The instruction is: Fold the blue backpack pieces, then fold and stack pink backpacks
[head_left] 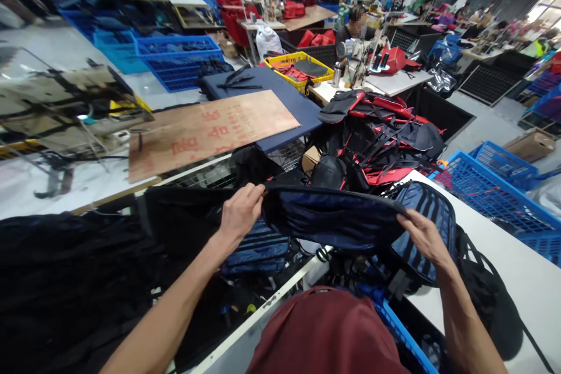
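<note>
A dark blue and black fabric bag piece (333, 217), probably part of a backpack, is stretched between my two hands. My left hand (240, 210) is closed on its upper edge at the left. At the other end, my right hand (424, 235) pinches the dark rim. Below and behind my left hand lies a blue striped fabric piece (258, 248). A blue and black striped backpack (432, 216) sits on the white table, just beyond my right hand. Black fabric (70, 280) is heaped to my left.
A plywood board (210, 134) lies ahead, left of a pile of black and red backpacks (385, 128). The white table (517, 280) extends on the right, near blue crates (499, 193). A person (355, 29) sits at a sewing machine (359, 58) ahead.
</note>
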Tool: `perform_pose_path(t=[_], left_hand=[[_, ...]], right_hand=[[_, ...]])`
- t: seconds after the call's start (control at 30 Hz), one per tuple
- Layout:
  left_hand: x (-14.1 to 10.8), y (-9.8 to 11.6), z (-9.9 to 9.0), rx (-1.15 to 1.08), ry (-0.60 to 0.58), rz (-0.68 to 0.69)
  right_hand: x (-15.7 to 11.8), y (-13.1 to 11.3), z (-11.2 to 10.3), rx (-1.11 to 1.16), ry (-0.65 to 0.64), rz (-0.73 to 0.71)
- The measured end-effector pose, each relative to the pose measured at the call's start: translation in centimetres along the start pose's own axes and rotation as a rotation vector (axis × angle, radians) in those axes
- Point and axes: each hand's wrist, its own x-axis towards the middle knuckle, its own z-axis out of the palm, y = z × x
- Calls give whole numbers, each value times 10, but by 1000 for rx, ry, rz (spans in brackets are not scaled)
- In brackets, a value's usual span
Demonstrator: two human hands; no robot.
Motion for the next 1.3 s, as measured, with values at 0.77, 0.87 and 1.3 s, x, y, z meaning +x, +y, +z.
perform_pose_path(t=[0.77,0.87,1.3], left_hand=[[48,67,-14,-1029,-1038,-194],[45,77,5,-1076,-1136,-223],[157,206,142,-364,-394,514]], right_hand=[[-37,-38,39,-40,178,28],[-41,-33,23,-25,208,84],[-73,-17,-63,-2,487,265]])
